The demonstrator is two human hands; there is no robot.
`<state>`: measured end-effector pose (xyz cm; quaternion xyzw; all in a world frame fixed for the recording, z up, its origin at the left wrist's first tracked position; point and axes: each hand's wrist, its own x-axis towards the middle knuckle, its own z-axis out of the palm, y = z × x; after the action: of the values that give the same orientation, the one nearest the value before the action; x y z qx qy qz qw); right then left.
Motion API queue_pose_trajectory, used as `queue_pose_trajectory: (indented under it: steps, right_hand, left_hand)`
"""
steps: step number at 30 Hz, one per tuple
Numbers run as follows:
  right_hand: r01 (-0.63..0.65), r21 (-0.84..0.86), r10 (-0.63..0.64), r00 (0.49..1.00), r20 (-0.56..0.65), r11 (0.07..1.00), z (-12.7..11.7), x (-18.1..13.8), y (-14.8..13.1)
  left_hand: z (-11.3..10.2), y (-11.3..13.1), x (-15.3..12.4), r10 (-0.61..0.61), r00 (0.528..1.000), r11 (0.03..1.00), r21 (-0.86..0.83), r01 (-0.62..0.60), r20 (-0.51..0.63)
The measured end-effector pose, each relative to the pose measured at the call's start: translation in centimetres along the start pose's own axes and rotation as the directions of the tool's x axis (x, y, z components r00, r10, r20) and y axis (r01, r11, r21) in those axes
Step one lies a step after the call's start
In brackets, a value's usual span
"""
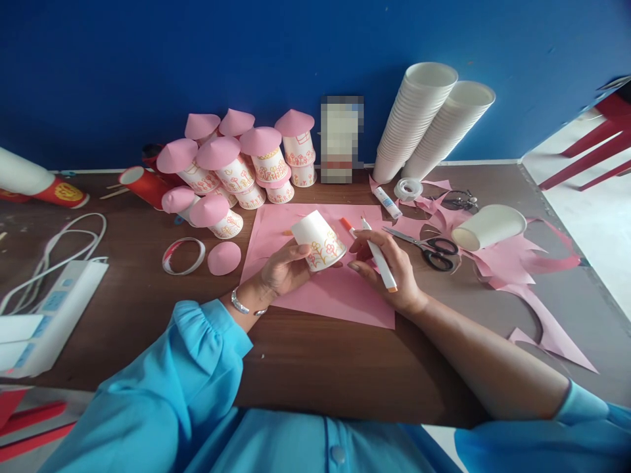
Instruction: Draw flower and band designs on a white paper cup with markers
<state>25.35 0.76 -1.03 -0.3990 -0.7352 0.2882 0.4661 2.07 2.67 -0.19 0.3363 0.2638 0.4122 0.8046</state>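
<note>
My left hand (282,268) is closed round a white paper cup (317,239) with red and yellow drawings, held upside down and tilted over a pink paper sheet (340,295). My right hand (387,266) is closed on a white marker pen (378,255) with an orange end, its tip pointing up beside the cup. A second orange-capped marker (348,226) lies on the pink sheet just behind the hands.
Decorated cups with pink cone tops (236,164) are piled at the back. Two leaning stacks of white cups (428,121), a glue tube (388,202), a tape roll (407,189), scissors (428,248), a lying white cup (488,226) and pink scraps (522,263) are to the right. A power strip (54,309) is to the left.
</note>
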Motion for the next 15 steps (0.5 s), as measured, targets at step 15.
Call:
queue_pose_trajectory:
  steps: [15]
  right_hand:
    - [0.126,-0.073,-0.128,0.991,-0.027,0.989,0.00,0.19,0.16]
  left_hand:
    - [0.10,0.75,0.00,-0.044,0.999,0.993,-0.107,0.043,-0.006]
